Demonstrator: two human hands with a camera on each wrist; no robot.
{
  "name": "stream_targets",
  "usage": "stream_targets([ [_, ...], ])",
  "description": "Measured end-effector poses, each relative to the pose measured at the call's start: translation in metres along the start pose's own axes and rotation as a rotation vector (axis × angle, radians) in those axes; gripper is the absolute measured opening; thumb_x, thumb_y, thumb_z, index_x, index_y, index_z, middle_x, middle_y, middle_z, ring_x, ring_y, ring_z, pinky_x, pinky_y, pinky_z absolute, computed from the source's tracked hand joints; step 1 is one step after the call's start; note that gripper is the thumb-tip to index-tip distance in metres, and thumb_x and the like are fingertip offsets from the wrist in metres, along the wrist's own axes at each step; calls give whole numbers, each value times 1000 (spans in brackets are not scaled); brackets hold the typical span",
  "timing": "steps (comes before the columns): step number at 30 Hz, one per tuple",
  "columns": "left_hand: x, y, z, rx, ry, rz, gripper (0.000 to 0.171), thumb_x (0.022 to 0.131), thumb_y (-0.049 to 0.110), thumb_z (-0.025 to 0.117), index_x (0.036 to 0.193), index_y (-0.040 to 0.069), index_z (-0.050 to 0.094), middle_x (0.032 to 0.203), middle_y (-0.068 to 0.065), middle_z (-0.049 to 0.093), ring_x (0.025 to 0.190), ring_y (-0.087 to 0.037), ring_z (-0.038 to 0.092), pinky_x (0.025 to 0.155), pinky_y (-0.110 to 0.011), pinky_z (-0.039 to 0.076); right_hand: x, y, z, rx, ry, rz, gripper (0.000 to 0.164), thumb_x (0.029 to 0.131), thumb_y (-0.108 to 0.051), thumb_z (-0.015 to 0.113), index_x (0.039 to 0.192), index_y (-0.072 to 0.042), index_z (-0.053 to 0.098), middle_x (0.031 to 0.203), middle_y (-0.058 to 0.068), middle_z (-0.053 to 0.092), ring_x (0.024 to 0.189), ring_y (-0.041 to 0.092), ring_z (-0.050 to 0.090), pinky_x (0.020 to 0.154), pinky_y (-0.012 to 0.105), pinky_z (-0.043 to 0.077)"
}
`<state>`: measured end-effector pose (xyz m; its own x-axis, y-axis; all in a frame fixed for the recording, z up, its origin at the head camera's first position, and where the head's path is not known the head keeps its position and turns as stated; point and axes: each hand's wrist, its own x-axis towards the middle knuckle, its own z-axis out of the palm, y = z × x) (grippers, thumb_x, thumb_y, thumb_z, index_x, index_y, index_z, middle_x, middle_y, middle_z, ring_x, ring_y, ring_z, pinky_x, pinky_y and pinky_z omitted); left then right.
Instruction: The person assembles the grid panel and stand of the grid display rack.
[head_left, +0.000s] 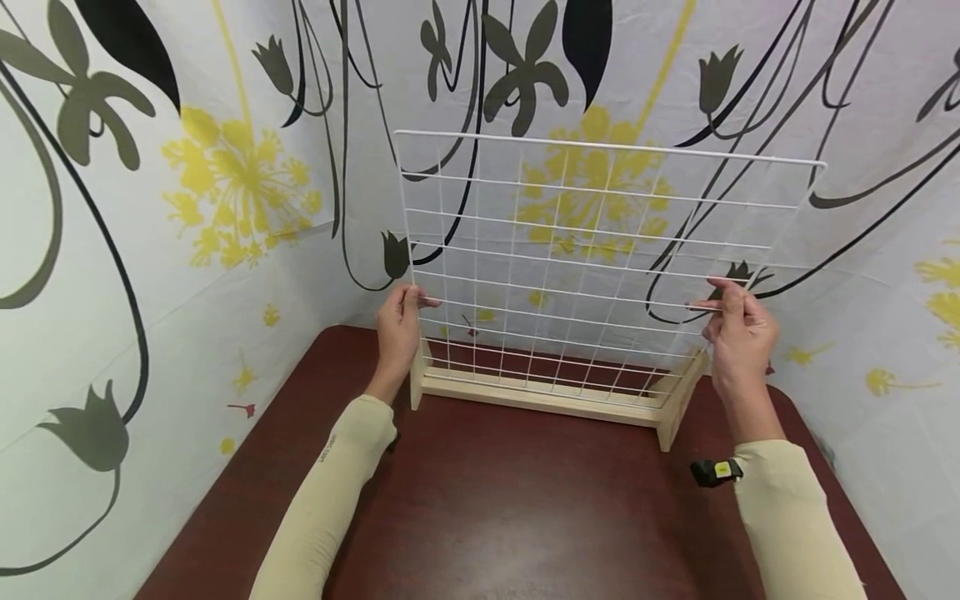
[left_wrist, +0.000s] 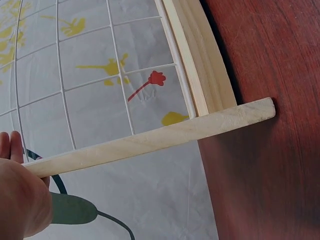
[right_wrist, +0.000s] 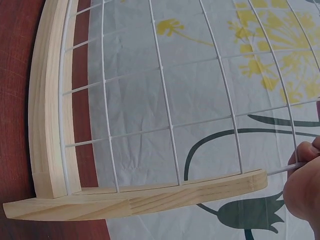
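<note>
A white wire grid panel [head_left: 555, 225] stands upright, leaning slightly back, in a pale wooden stand [head_left: 540, 402]. My left hand [head_left: 396, 329] grips the panel's left edge, right at the upper end of the stand's left side piece [left_wrist: 150, 137]. On the other side my right hand [head_left: 744, 337] pinches the panel's right edge wire, just above the tip of the right side piece [right_wrist: 150, 201]. In both wrist views the panel's bottom wire runs along the wooden crossbar [right_wrist: 47, 110].
The stand rests toward the back of a dark red-brown wooden table [head_left: 510, 500]. A white cloth [head_left: 247, 333] printed with grey, black and yellow plants hangs behind the table and along its sides. A black band with a yellow tag [head_left: 720, 470] sits by the right sleeve.
</note>
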<state>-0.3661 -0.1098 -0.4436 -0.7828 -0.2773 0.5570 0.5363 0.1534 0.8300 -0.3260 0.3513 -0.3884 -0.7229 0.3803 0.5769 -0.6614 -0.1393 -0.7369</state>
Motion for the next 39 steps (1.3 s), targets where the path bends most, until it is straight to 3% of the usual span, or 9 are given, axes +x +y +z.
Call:
stream_targets([
  [6, 6, -4, 1, -7, -27, 2, 35, 112, 31, 53, 103, 0, 67, 92, -23, 79, 97, -34, 79, 87, -36, 52, 5, 3, -1, -33, 39, 33, 38, 106, -20, 63, 126, 12, 69, 74, 4, 79, 43, 15, 35, 47, 23, 31],
  [13, 7, -6, 3, 20, -45, -7, 38, 113, 35, 50, 104, 2, 66, 93, -22, 79, 96, -30, 79, 87, -28, 54, 5, 2, -1, 30, 48, 40, 35, 107, -14, 62, 124, 16, 68, 72, 6, 78, 38, 8, 42, 42, 18, 33],
  [20, 11, -9, 0, 32, -101, -11, 39, 113, 38, 50, 106, 3, 66, 93, -19, 79, 95, -29, 78, 85, -28, 55, 6, -4, -5, -77, 21, 89, 35, 107, -20, 64, 123, 10, 71, 75, 4, 79, 46, 11, 57, 47, 16, 46],
  [25, 18, -9, -5, 44, -193, 11, 36, 113, 34, 50, 109, 3, 68, 93, -19, 80, 95, -28, 78, 87, -25, 56, 5, -2, -15, -174, -11, 112, 38, 109, -23, 60, 120, 12, 70, 82, 2, 81, 61, 11, 71, 57, 16, 55],
  [31, 22, -5, -10, 173, -230, 25, 40, 112, 43, 50, 113, 12, 75, 101, -11, 82, 96, -21, 73, 81, -26, 52, -3, -1, -22, -112, -33, 117, 36, 108, -13, 59, 122, 20, 64, 100, 10, 80, 91, 17, 79, 83, 22, 64],
  [35, 22, 1, -14, 259, -216, 24, 43, 112, 47, 48, 116, 16, 77, 113, -6, 81, 110, -21, 72, 97, -39, 56, -8, -4, -23, -156, -70, 114, 36, 109, -14, 57, 131, 15, 60, 112, 6, 81, 104, 14, 78, 93, 19, 60],
  [39, 23, 8, -15, 286, -213, 12, 43, 113, 47, 45, 120, 17, 76, 122, -6, 79, 121, -24, 71, 107, -49, 54, -15, -9, -24, -220, -118, 152, 38, 111, -21, 55, 139, 5, 55, 121, -3, 80, 113, 7, 74, 96, 15, 53],
])
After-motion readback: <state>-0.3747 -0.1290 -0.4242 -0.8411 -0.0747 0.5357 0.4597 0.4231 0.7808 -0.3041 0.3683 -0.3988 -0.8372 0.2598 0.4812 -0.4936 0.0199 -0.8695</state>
